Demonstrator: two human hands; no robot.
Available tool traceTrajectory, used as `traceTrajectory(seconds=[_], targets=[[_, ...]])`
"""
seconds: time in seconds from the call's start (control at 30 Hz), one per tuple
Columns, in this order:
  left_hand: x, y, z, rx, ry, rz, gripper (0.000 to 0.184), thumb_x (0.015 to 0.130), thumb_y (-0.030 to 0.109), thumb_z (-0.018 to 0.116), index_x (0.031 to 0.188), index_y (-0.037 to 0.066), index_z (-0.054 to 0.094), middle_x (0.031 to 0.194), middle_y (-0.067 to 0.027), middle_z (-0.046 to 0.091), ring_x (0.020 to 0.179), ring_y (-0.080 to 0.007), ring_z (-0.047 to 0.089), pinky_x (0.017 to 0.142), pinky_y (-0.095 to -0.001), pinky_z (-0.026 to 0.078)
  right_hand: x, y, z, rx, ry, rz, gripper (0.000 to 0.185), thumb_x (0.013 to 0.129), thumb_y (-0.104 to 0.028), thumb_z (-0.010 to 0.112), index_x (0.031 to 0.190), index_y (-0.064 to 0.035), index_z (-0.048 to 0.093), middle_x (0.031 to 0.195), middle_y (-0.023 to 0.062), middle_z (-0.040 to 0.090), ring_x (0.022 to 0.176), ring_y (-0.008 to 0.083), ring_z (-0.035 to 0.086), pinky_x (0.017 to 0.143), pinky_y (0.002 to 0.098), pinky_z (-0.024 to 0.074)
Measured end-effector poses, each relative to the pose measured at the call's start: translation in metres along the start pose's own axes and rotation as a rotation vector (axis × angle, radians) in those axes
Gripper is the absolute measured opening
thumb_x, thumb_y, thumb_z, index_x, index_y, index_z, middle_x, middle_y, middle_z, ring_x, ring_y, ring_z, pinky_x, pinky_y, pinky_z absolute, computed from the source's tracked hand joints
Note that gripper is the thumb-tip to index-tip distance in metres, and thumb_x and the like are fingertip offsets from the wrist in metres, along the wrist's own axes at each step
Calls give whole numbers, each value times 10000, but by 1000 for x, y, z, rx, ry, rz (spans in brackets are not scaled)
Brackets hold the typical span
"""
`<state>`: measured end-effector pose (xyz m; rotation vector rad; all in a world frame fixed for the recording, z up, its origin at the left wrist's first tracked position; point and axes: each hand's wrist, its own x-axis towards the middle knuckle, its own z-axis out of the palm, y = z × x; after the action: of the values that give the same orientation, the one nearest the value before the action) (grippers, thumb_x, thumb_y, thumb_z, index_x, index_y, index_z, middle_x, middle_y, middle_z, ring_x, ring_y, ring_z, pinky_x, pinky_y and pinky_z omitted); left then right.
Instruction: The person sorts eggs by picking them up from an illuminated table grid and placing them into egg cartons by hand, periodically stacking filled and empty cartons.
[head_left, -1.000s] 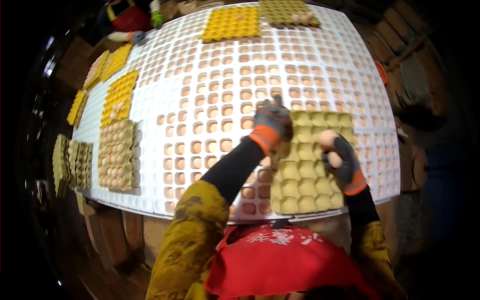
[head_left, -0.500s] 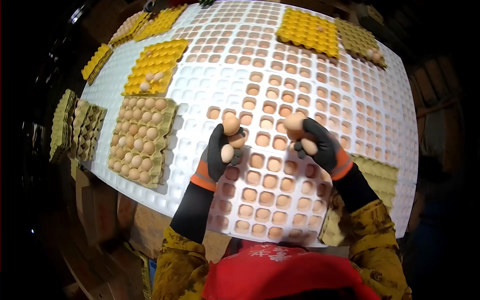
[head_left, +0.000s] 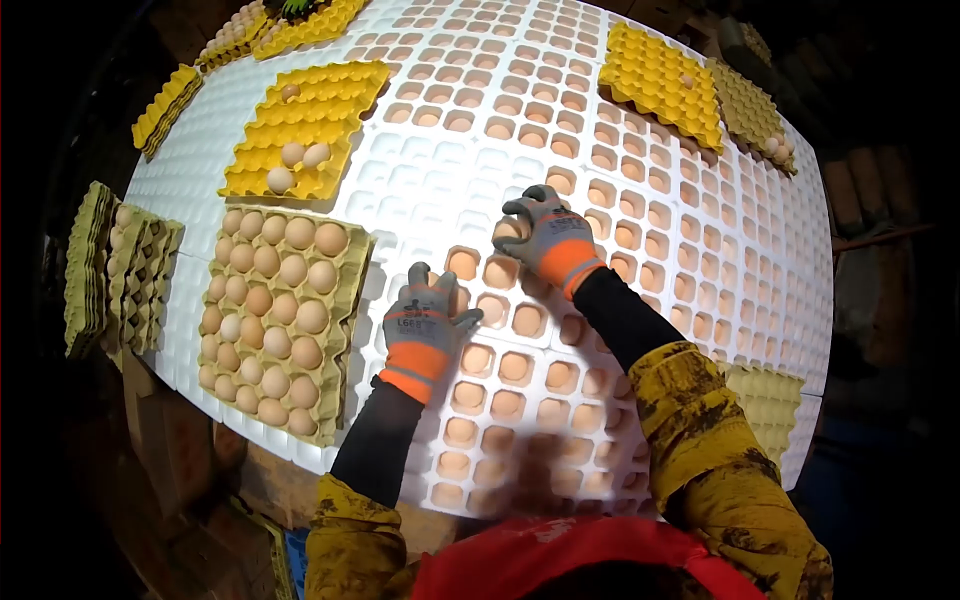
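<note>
Both hands wear grey gloves with orange cuffs. My left hand (head_left: 420, 318) is palm down over the white foam tray (head_left: 390, 205), its thumb and fingers spread. Beside its fingers, an egg (head_left: 460, 300) sits partly covered in a cell. What lies under the palm is hidden. Farther up and to the right, my right hand (head_left: 545, 230) curls its fingers and thumb around a brown egg (head_left: 508, 229) at the cells. Rows of eggs fill the cells to the right and nearer to me.
A pulp tray of eggs (head_left: 270, 310) is at the left, below a yellow tray (head_left: 300, 120) with a few eggs. Stacked trays (head_left: 120, 270) stand at the far left edge. Another yellow tray (head_left: 660, 80) lies at the back right, and a pulp tray (head_left: 765, 400) at the near right.
Both hands have turned palm down and lowered to the foam tray; earlier they held several eggs above it. The right hand has moved left and away from me. More eggs show in cells near the left hand.
</note>
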<state>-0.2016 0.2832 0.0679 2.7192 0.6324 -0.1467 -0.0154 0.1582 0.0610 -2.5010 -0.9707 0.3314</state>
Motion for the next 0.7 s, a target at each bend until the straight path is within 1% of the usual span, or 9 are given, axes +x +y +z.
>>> traceTrajectory(seconds=[0.03, 0.17, 0.27, 0.4, 0.43, 0.53, 0.57, 0.63, 0.7], targets=[[3, 1, 0, -51, 123, 88, 474, 820, 307, 737, 1243, 123, 630, 1239, -175, 537, 1023, -352, 608, 841, -425, 525, 5, 7, -2, 124, 39, -24, 406, 829, -387, 700, 1167, -163, 686, 1289, 100, 560, 1091, 303, 616, 887, 441, 521], [59, 5, 22, -349, 502, 268, 372, 894, 134, 608, 1266, 132, 627, 1208, -172, 596, 1030, -355, 620, 859, -420, 522, 28, 24, -1, 1284, -133, 317, 296, 915, -36, 587, 1197, -68, 674, 1178, 33, 610, 774, 108, 627, 557, 221, 530], [92, 7, 45, -197, 381, 215, 382, 892, 183, 641, 1270, 130, 634, 1272, -148, 603, 1035, -330, 634, 877, -386, 520, 37, 51, 16, 1218, -83, 15, 346, 925, -11, 556, 1257, -67, 635, 1218, 74, 603, 814, 130, 647, 608, 249, 565], [109, 8, 23, -789, 469, 156, 377, 923, 136, 591, 1295, 75, 612, 1216, -124, 616, 1104, -242, 597, 961, -347, 465, 62, 34, 3, 1610, 214, 165, 352, 933, -50, 550, 1282, -47, 596, 1156, 76, 631, 932, 148, 646, 787, 279, 563], [117, 5, 25, -861, 497, 165, 382, 915, 102, 571, 1293, 60, 603, 1223, -119, 601, 1107, -235, 587, 962, -341, 459, 71, 41, 14, 1370, 289, 35, 323, 948, -118, 563, 1264, -64, 607, 1142, 76, 644, 992, 171, 635, 873, 328, 541], [142, 11, 34, -974, 574, 292, 411, 899, 30, 528, 1305, 57, 579, 1236, -126, 571, 1124, -259, 561, 948, -354, 464, 93, 70, 47, 81, 583, -462, 373, 947, -146, 605, 1319, -140, 582, 1197, 59, 641, 1019, 157, 600, 874, 304, 505], [151, 14, 39, -765, 640, 365, 399, 893, 52, 550, 1290, 55, 586, 1235, -144, 577, 1125, -306, 558, 962, -396, 457, 94, 80, 55, -52, 510, -435, 399, 951, -156, 613, 1347, -159, 563, 1217, 76, 647, 1056, 159, 601, 897, 292, 489], [176, 10, 66, -409, 640, 455, 416, 884, 107, 609, 1299, 88, 582, 1302, -164, 561, 1196, -365, 522, 1020, -460, 414, 57, 54, 13, 687, 276, -113, 402, 959, -155, 605, 1359, -138, 557, 1237, 80, 649, 1079, 166, 606, 923, 295, 484], [178, 10, 73, -21, 501, 457, 473, 917, 225, 606, 1372, 126, 527, 1401, -153, 516, 1308, -344, 453, 1112, -502, 290, 24, 56, -20, 988, 229, -57, 396, 973, -167, 599, 1359, -88, 563, 1257, 78, 656, 1084, 155, 610, 944, 291, 480]])
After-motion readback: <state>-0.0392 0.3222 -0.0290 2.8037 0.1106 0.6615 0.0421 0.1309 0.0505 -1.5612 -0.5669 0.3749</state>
